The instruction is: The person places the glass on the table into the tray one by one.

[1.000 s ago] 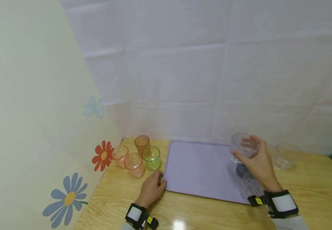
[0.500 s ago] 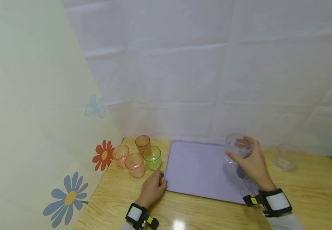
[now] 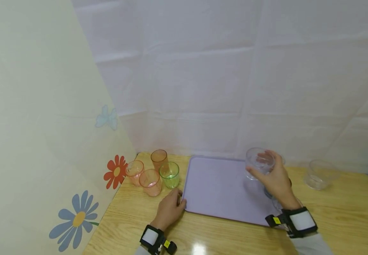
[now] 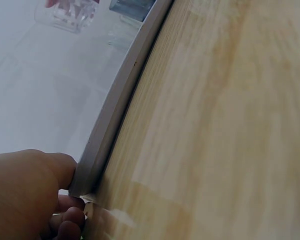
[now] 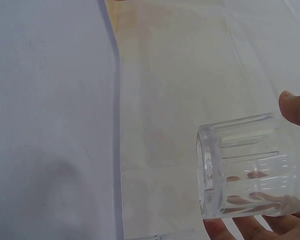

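Note:
My right hand (image 3: 274,175) grips a clear plastic cup (image 3: 258,164), thumb on one side and fingers round the other. It is held upright above the back right part of a lilac tray (image 3: 216,184); in the right wrist view the cup's ribbed wall (image 5: 250,165) shows with fingers behind it. My left hand (image 3: 169,209) pinches the tray's front left corner, thumb against the rim and curled fingers beside it in the left wrist view. A dark blue-grey cup (image 4: 132,7) and another clear cup (image 4: 124,34) stand at the tray's right end, largely hidden by my right hand in the head view.
Left of the tray stand a green cup (image 3: 169,176), a brown-orange cup (image 3: 159,160) and two pinkish-orange ones. A clear vessel (image 3: 317,175) stands on the wooden table (image 3: 346,209) at right. White sheeting (image 3: 196,88) hangs behind, and a flowered panel (image 3: 59,141) borders the left.
My right hand has carried the clear cup a little to the left over the tray, covering more of the dark cup. My left hand stays at the tray's corner.

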`<state>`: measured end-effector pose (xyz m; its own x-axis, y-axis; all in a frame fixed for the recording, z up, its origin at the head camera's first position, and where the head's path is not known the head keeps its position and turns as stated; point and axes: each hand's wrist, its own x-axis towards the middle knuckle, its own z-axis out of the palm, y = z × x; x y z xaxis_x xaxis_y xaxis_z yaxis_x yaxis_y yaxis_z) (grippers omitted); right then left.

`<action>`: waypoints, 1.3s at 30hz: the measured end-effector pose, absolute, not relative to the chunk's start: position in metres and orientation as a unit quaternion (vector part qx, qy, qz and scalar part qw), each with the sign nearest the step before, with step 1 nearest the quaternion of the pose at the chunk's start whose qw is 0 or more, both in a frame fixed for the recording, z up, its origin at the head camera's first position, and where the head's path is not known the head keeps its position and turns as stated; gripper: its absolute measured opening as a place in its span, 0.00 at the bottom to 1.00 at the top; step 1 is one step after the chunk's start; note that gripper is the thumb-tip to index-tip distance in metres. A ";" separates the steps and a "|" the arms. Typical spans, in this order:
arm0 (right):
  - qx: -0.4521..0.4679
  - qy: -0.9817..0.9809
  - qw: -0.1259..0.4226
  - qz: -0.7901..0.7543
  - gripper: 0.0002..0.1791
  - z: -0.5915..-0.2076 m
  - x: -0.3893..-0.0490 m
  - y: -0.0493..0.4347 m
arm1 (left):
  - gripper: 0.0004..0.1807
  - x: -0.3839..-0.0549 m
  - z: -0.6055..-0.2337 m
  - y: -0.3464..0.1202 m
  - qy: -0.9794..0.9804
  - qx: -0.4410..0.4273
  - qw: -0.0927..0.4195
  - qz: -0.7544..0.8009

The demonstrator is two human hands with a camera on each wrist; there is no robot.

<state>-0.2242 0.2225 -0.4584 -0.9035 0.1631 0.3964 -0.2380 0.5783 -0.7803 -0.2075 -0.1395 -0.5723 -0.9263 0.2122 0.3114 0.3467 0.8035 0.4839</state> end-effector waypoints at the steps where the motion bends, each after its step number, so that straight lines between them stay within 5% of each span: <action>1: 0.022 -0.861 0.218 0.458 0.55 -0.459 -0.225 0.222 | 0.10 -0.207 -0.572 -0.139 -0.942 -0.149 0.121 -0.277; 39: 0.034 -0.852 0.185 0.488 0.57 -0.465 -0.237 0.194 | 0.10 -0.210 -0.569 -0.139 -0.941 -0.150 0.112 -0.283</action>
